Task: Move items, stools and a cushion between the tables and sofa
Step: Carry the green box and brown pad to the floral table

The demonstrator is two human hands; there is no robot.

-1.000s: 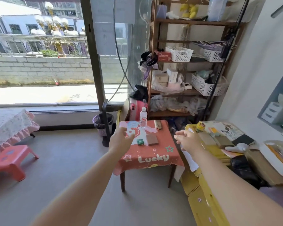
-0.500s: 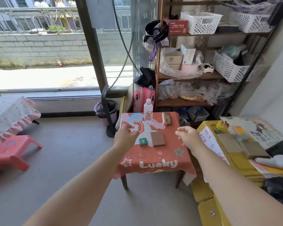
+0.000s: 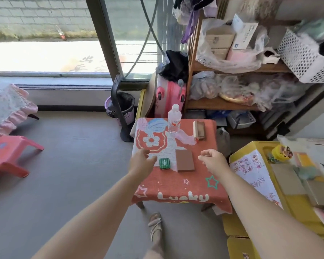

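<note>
A small table [image 3: 176,186] under a red "Lucky" cloth stands in front of me. On it lie a small green box [image 3: 164,163], a brown flat box [image 3: 184,160], a clear water bottle [image 3: 174,119] and a wooden block [image 3: 199,130]. My left hand [image 3: 141,161] hovers over the table's left side, just left of the green box, fingers relaxed and holding nothing. Over the right side, beside the brown box, my right hand [image 3: 211,159] hangs with fingers loosely curled and nothing in them.
A red plastic stool [image 3: 6,154] and a pink-frilled table [image 3: 6,109] stand at the left. Behind the red table are a purple bin [image 3: 120,107], a pink suitcase [image 3: 169,98] and a cluttered wooden shelf [image 3: 232,103]. Yellow crates [image 3: 297,208] with boxes sit at the right.
I have stepped closer to the red table and the view has tilted down. Both hands have come over the tabletop, nearer the green and brown boxes.
</note>
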